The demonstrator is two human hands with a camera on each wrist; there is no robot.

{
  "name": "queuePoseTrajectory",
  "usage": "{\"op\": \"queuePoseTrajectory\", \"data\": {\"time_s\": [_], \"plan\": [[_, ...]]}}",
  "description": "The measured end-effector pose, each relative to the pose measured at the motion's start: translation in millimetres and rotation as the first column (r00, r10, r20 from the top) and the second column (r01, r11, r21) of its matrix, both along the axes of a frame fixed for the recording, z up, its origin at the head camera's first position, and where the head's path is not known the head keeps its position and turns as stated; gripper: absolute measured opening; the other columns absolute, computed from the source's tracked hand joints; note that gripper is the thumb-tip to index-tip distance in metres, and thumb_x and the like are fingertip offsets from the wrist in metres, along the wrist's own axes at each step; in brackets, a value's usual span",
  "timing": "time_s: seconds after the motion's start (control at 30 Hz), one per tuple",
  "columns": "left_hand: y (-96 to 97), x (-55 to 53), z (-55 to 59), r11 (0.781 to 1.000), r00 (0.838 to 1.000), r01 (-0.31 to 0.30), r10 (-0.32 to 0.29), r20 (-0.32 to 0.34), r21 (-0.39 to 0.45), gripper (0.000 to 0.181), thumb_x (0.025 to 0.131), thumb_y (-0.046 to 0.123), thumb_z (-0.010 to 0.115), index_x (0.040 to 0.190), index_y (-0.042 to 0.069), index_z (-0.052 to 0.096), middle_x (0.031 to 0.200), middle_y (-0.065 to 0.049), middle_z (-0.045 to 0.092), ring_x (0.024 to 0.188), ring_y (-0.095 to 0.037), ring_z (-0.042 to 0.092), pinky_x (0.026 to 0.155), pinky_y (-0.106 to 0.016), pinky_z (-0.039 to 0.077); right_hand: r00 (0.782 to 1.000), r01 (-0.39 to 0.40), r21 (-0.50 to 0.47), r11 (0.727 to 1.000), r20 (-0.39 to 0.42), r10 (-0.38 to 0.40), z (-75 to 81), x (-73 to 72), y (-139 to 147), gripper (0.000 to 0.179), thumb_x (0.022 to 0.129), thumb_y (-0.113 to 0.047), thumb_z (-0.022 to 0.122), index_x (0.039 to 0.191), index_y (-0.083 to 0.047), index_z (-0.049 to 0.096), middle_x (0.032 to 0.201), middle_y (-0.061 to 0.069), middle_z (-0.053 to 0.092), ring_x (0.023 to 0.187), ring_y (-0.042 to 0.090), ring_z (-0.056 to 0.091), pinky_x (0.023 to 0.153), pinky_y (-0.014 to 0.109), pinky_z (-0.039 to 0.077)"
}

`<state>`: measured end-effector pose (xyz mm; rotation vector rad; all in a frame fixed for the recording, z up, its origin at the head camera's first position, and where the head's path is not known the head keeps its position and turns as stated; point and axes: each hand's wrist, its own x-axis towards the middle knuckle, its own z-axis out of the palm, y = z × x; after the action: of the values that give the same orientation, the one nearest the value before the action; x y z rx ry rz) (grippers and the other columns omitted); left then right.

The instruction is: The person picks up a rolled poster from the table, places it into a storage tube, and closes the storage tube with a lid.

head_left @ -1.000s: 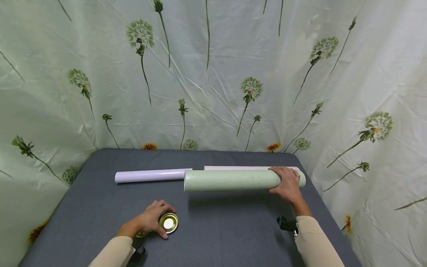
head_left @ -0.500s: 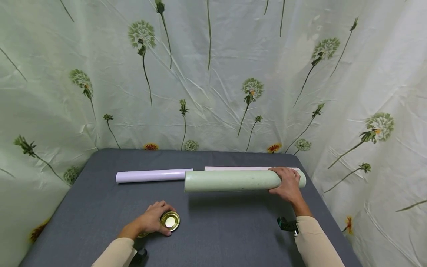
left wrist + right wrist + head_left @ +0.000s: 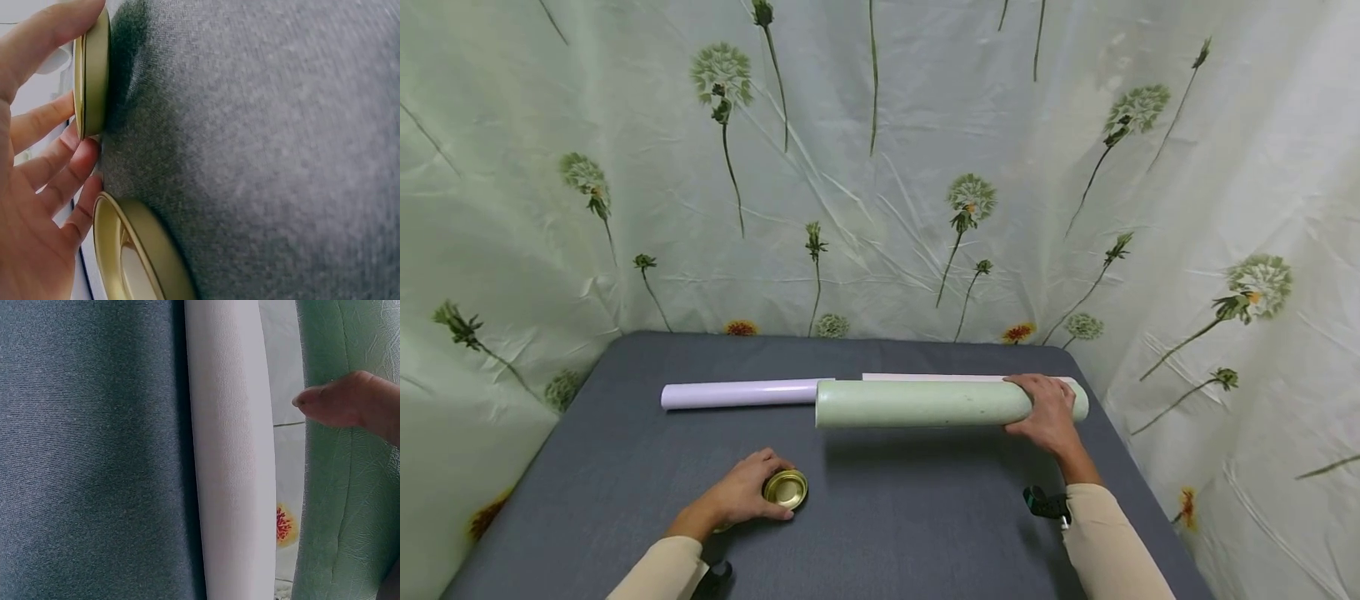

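My left hand pinches a round gold metal lid between thumb and fingers, low over the table. In the left wrist view the held lid stands edge-on. A second gold lid with a whitish centre lies just below my little finger; in the head view it is mostly hidden under the hand. My right hand grips the right end of a thick pale green roll, held level above the table with a shadow beneath. The right wrist view shows my thumb lying along the roll's creased surface.
A thinner lilac roll lies at the back left of the grey cloth-covered table. A pale pinkish-white roll lies behind the green one, partly hidden. A flower-printed curtain hangs behind the table.
My left hand has shifted slightly, and the held lid has edged to the right and away from me. Its white centre no longer shows. My right hand and the green roll stay put.
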<state>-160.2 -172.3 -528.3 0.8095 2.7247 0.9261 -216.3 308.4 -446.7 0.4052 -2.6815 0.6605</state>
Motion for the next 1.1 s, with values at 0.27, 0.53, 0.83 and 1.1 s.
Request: {"op": "queuePoseTrajectory", "data": {"time_s": [0.27, 0.53, 0.83, 1.1], "plan": [[3.0, -4.0, 0.8, 0.999, 0.999, -0.035, 0.035, -0.024, -0.002, 0.059, 0.070, 0.041, 0.083, 0.113, 0.005, 0.065, 0.098, 0.004, 0.054, 0.092, -0.017, 0.053, 0.081, -0.038, 0.046, 1.000, -0.016, 0.018, 1.000, 0.007, 0.016, 3.1, -2.6, -2, 0.071, 0.049, -0.004, 0.092, 0.115, -0.003, 0.065, 0.114, 0.021, 0.061, 0.113, 0.043, 0.047, 0.097, 0.064, 0.017], [6.7, -7.0, -0.5, 0.993, 0.978, -0.105, 0.114, -0.172, 0.061, 0.059, 0.067, 0.031, 0.086, 0.113, 0.001, 0.066, 0.102, -0.003, 0.056, 0.097, -0.026, 0.053, 0.083, -0.044, 0.044, 0.999, -0.032, -0.010, 0.999, -0.014, 0.032, 7.3, 0.2, -2, 0.070, 0.048, 0.000, 0.091, 0.113, -0.002, 0.065, 0.112, 0.023, 0.061, 0.110, 0.044, 0.048, 0.095, 0.065, 0.018], [-3.0, -9.2, 8.4, 0.982, 0.973, -0.165, 0.178, -0.147, 0.095, 0.063, 0.070, 0.029, 0.085, 0.122, 0.000, 0.062, 0.107, -0.004, 0.058, 0.090, -0.019, 0.055, 0.077, -0.039, 0.047, 0.999, -0.036, -0.004, 0.999, -0.009, 0.036, 4.3, -3.5, -5, 0.070, 0.048, -0.001, 0.091, 0.113, -0.002, 0.066, 0.112, 0.022, 0.061, 0.110, 0.044, 0.048, 0.095, 0.064, 0.018], [-2.6, -14.8, 22.2, 0.969, 0.967, -0.199, 0.218, -0.130, 0.146, 0.061, 0.071, 0.026, 0.085, 0.121, 0.000, 0.062, 0.105, -0.005, 0.058, 0.085, -0.020, 0.059, 0.074, -0.039, 0.051, 1.000, -0.022, -0.007, 1.000, 0.002, 0.022, 3.3, -5.8, -3, 0.070, 0.049, -0.002, 0.092, 0.114, -0.004, 0.066, 0.112, 0.021, 0.061, 0.111, 0.043, 0.048, 0.096, 0.064, 0.019]]}}
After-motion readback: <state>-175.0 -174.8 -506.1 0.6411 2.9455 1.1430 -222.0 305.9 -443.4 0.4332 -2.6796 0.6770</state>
